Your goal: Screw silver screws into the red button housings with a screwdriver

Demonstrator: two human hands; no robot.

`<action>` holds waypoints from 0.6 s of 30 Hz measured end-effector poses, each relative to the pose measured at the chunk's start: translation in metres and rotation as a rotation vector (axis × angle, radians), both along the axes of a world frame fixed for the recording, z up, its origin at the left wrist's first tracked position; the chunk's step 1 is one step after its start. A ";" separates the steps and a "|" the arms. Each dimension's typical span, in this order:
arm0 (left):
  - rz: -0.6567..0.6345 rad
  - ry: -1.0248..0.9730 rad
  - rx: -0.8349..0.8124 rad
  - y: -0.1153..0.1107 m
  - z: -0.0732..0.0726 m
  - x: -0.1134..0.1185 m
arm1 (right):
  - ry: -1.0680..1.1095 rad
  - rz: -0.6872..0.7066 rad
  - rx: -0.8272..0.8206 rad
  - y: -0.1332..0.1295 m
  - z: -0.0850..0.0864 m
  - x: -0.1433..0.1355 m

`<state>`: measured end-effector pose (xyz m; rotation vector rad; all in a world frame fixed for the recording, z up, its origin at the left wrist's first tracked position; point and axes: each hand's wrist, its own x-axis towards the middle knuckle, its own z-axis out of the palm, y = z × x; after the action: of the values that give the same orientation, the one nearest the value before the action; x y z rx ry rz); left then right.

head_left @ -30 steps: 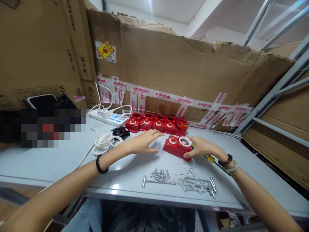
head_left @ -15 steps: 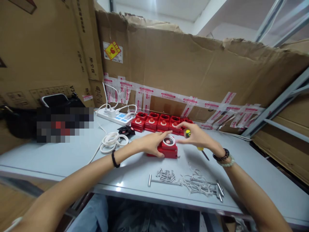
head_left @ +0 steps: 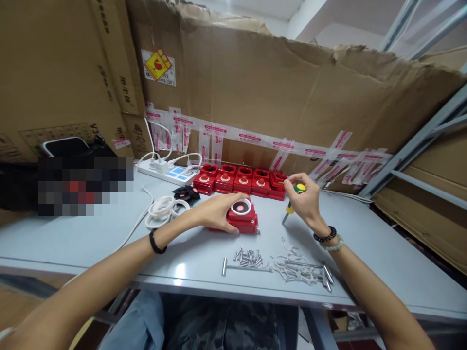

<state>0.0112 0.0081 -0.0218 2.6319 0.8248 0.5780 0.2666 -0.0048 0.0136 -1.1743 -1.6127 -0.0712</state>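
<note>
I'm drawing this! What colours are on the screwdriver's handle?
The screwdriver handle is yellow and green, best seen in the head view.

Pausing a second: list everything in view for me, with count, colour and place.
Red unit: one, red, white-ringed, in left hand
Screwdriver: one, yellow-green, in right hand
Red housings: five, red, back row
Rings: several, white, left of red unit
Packets: count unclear, black, behind rings
Power strip: one, white-blue, back left
Metal pins: many, silver, front
T-handled rods: at least two, silver, front
Scraps: many, whitish, around rods
Phone-like device: one, dark, pale-rimmed, far left
Cardboard: several pieces, brown, behind
Shelf frame: one, grey, right
Table: one, pale, beneath everything
Left hand: one, bare, on red unit
Right hand: one, bare, around screwdriver
</note>
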 end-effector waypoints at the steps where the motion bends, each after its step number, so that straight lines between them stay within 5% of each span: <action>1: -0.030 -0.070 -0.001 0.000 0.000 -0.002 | -0.050 -0.032 -0.043 0.000 0.002 0.003; 8: -0.050 -0.423 0.142 0.001 0.009 -0.011 | -0.417 -0.192 -0.267 -0.005 0.020 0.027; 15: 0.016 -0.323 0.468 0.012 0.007 -0.020 | 0.498 0.194 -0.138 -0.012 0.016 0.013; 18: 0.040 -0.284 0.507 0.014 0.005 -0.022 | 0.643 0.269 -0.133 -0.012 0.010 0.006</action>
<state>-0.0105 0.0222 -0.0169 2.8659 0.7145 1.2840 0.2725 -0.0166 0.0235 -0.9355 -1.1910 0.5428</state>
